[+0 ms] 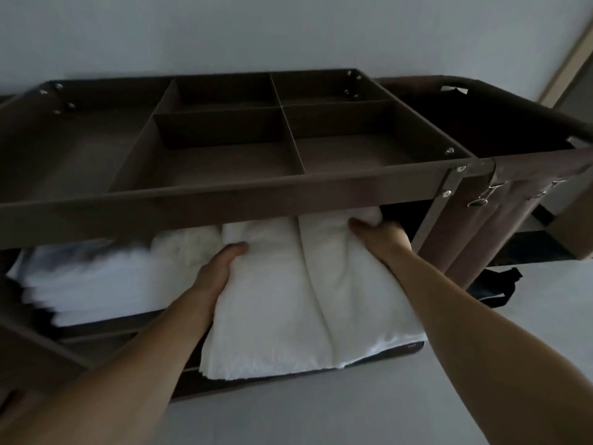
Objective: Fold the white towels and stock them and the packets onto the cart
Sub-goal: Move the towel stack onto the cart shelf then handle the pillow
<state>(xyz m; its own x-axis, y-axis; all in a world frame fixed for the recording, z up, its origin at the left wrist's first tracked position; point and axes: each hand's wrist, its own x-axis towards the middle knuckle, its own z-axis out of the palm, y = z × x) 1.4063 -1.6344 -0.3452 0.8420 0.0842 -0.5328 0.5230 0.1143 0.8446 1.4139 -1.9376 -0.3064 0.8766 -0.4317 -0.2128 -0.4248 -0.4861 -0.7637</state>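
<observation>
Your left grip (221,264) and right grip (380,236) each clutch the towel (288,309), only partly onto the cart (224,194); let go early and it may slide off, unfolding.

Two bare arms, long and smooth. Left arm (134,364) big and wide near the bottom corner, a bit blurry there, thinner up by the wrist. Right arm (465,316) slim from end to end. Left grip (218,268) round, with a short thick left thumb (236,248) on show. Right grip (382,239) much the same, right thumb (357,224) plain to see, fingers hidden on both. Dim light all over, so nails and other little marks too hard to tell.
</observation>
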